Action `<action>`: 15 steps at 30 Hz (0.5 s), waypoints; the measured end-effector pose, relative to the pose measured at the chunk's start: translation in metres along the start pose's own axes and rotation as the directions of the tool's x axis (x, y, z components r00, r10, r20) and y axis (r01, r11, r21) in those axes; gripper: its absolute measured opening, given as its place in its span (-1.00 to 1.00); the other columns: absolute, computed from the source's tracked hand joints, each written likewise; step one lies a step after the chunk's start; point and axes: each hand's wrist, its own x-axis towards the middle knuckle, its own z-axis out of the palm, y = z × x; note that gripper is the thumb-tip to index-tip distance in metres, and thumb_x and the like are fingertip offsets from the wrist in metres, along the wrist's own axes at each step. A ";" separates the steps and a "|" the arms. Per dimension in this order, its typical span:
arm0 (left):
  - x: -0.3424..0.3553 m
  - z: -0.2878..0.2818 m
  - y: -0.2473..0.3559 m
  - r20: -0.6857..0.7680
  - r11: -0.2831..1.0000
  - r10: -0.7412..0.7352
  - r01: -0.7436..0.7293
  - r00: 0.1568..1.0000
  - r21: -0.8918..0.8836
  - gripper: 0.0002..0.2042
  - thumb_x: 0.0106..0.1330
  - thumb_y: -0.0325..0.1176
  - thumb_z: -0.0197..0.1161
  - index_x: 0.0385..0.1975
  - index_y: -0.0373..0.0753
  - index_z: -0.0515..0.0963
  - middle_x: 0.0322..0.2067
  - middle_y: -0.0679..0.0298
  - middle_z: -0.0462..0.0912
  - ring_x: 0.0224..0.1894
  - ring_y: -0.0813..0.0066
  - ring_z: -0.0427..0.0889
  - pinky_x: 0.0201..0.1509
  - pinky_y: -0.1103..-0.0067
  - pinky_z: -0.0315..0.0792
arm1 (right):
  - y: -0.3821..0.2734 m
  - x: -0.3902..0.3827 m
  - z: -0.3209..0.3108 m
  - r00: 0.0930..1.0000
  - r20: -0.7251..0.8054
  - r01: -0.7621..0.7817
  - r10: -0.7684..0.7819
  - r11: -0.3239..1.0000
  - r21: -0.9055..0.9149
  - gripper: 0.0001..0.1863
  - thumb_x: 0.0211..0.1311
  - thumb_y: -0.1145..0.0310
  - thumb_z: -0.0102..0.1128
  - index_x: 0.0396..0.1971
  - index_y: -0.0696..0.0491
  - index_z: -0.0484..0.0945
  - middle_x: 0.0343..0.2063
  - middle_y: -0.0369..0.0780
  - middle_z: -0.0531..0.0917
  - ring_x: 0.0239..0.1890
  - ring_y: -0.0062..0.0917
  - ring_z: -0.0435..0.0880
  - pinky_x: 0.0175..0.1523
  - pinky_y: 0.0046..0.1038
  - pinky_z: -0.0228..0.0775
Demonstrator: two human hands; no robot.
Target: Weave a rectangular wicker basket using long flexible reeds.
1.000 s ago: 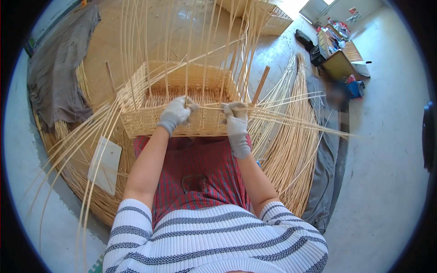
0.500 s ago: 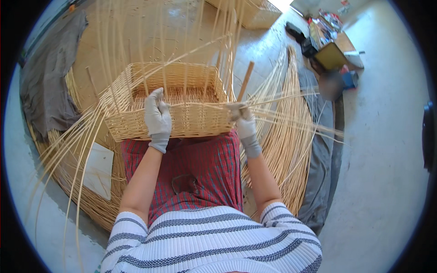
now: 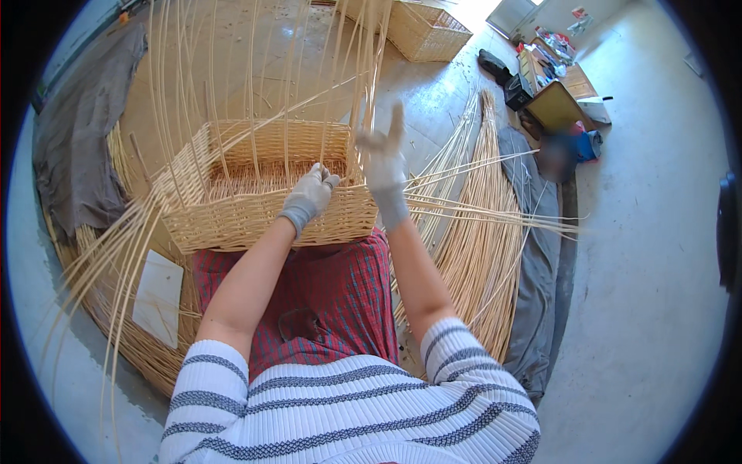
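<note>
A rectangular wicker basket point(image 3: 267, 220), pale and half woven, rests tilted on my lap, with tall thin rods rising from its walls. My left hand point(image 3: 311, 193), in a whitish glove, is closed at the near rim, right of the middle. Its fingertips pinch at the foot of an upright wicker rod point(image 3: 328, 108). Above the right near corner, my gloved right hand point(image 3: 384, 161) is raised, fingers apart and blurred by motion, beside the upright rods. Loose weaving rods point(image 3: 487, 213) stick out to the right past that corner, and more point(image 3: 127, 232) fan out at the left.
A large bundle of rods point(image 3: 475, 271) lies on the right over grey cloth point(image 3: 533, 294). Another dark cloth point(image 3: 81, 131) covers rods on the left. A second wicker basket point(image 3: 429, 35) stands at the back. Farther right is a cluttered table point(image 3: 576, 81).
My left hand has moved right along the rim and closed there. My right hand has left the corner rods and risen up and left. The basket has shifted slightly left and nearer.
</note>
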 end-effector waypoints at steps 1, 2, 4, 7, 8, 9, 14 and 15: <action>-0.003 -0.006 0.008 0.064 0.997 0.042 -0.038 0.997 -0.065 -0.77 0.36 -0.25 0.22 -0.24 -0.25 0.37 -0.46 0.15 0.55 -0.37 0.36 0.66 -0.34 0.36 0.50 | 0.002 -0.022 -0.012 0.989 -0.119 0.090 -0.084 0.995 0.051 -0.59 0.42 0.36 -0.06 0.21 0.06 0.22 -0.11 -0.06 0.64 -0.13 -0.42 0.69 -0.02 -0.41 0.54; -0.007 -0.009 0.016 0.051 0.999 -0.001 0.003 0.999 -0.047 -0.77 0.36 -0.25 0.22 -0.24 -0.25 0.37 -0.46 0.15 0.55 -0.37 0.36 0.66 -0.34 0.36 0.50 | 0.005 -0.044 -0.023 0.981 -0.191 0.024 -0.002 0.993 0.112 -0.67 0.46 0.28 -0.07 0.09 0.15 0.33 -0.15 -0.05 0.66 -0.16 -0.40 0.71 -0.07 -0.43 0.56; -0.013 -0.012 0.034 0.251 0.909 -0.170 0.250 0.953 -0.333 -0.71 0.29 -0.26 0.33 -0.25 -0.24 0.35 -0.48 0.13 0.57 -0.60 0.42 0.61 -0.64 0.41 0.43 | 0.018 -0.068 -0.045 0.924 -0.279 -0.195 0.259 0.951 0.239 -0.66 0.49 0.20 -0.08 -0.03 0.20 0.40 -0.20 -0.07 0.68 -0.19 -0.37 0.71 -0.11 -0.43 0.60; -0.020 0.002 0.057 0.056 0.692 -0.263 0.229 0.963 -0.684 -0.63 0.20 -0.24 0.44 -0.30 -0.21 0.31 -0.58 0.17 0.53 -0.81 0.49 0.44 -0.83 0.48 0.26 | 0.040 -0.085 -0.053 0.951 -0.127 -0.204 0.281 0.882 0.424 -0.66 0.50 0.18 -0.09 -0.12 0.19 0.45 -0.20 -0.08 0.67 -0.18 -0.37 0.70 -0.14 -0.40 0.60; -0.019 0.005 0.060 0.009 0.707 -0.315 0.241 0.949 -0.665 -0.63 0.20 -0.24 0.44 -0.30 -0.21 0.31 -0.58 0.17 0.53 -0.81 0.49 0.44 -0.83 0.48 0.26 | 0.046 -0.086 -0.052 0.926 -0.124 -0.282 0.357 0.871 0.402 -0.66 0.50 0.18 -0.09 -0.12 0.19 0.45 -0.20 -0.08 0.67 -0.18 -0.37 0.70 -0.14 -0.40 0.60; -0.020 0.007 0.061 0.007 0.776 -0.343 0.288 0.939 -0.561 -0.59 0.16 -0.21 0.47 -0.33 -0.20 0.30 -0.63 0.20 0.51 -0.83 0.48 0.42 -0.84 0.48 0.25 | 0.049 -0.085 -0.048 0.980 -0.095 -0.169 0.176 0.982 0.079 -0.67 0.50 0.19 -0.11 -0.14 0.18 0.47 -0.21 -0.10 0.68 -0.17 -0.38 0.71 -0.15 -0.42 0.60; -0.016 0.009 0.057 -0.027 0.833 -0.348 0.295 0.937 -0.468 -0.57 0.15 -0.18 0.49 -0.45 -0.15 0.25 -0.77 0.30 0.43 -0.88 0.48 0.38 -0.87 0.47 0.18 | 0.015 -0.080 -0.059 0.994 0.037 -0.095 0.101 0.986 -0.138 -0.72 0.47 0.27 -0.09 -0.15 0.16 0.52 -0.24 -0.13 0.70 -0.21 -0.44 0.71 -0.23 -0.46 0.57; -0.018 0.009 0.056 0.013 0.849 -0.329 0.302 0.944 -0.433 -0.64 0.21 -0.20 0.44 -0.28 -0.21 0.35 -0.58 0.19 0.54 -0.81 0.45 0.46 -0.81 0.47 0.30 | 0.001 -0.077 -0.069 0.906 -0.091 -0.406 0.414 0.909 0.095 -0.73 0.44 0.29 -0.04 -0.15 0.17 0.53 -0.29 -0.14 0.71 -0.26 -0.45 0.71 -0.28 -0.46 0.55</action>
